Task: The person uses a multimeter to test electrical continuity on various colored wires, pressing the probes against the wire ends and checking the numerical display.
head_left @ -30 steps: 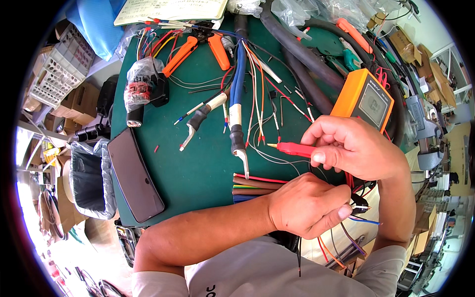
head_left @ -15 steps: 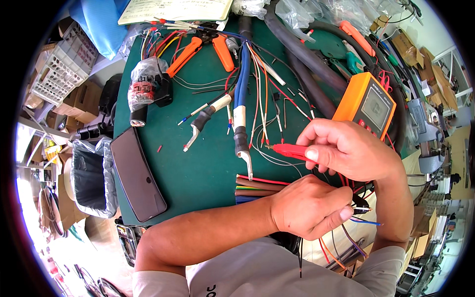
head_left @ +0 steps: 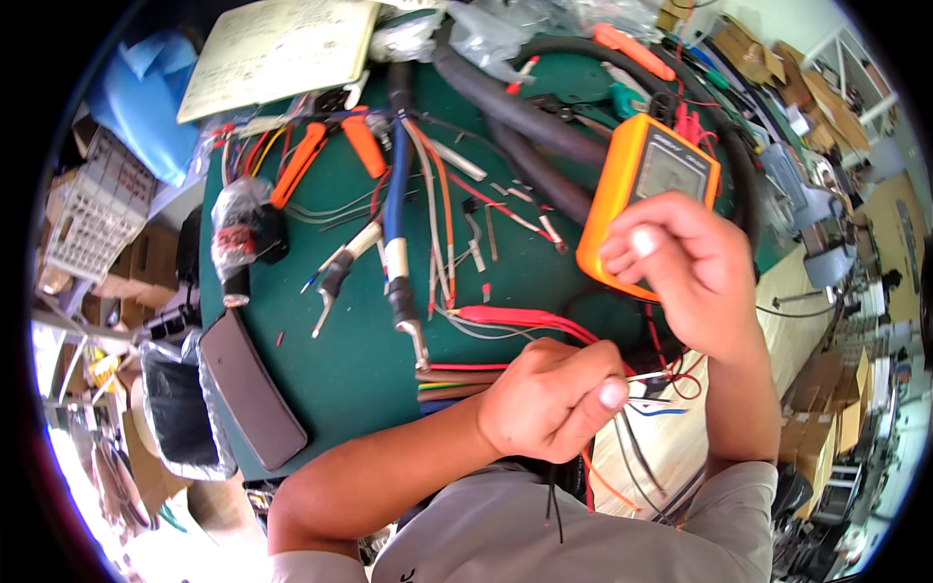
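Currently thin wires (head_left: 649, 381) are pinched in the closed left hand (head_left: 554, 398); at two o'clock, the right hand (head_left: 685, 267) is curled, seemingly empty, over the orange multimeter (head_left: 649, 185).

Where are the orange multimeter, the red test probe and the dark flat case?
orange multimeter (head_left: 637, 185): head view, its left edge.
red test probe (head_left: 505, 316): head view, mid-shaft.
dark flat case (head_left: 251, 389): head view, its middle.

Left hand (head_left: 552, 398) is curled into a loose fist low in the middle, thumb pressed over the fingers, forearm running in from the lower left. Right hand (head_left: 685, 262) is raised above it, fingers bent with the tips pinched together, wrist angled down toward the lower right.
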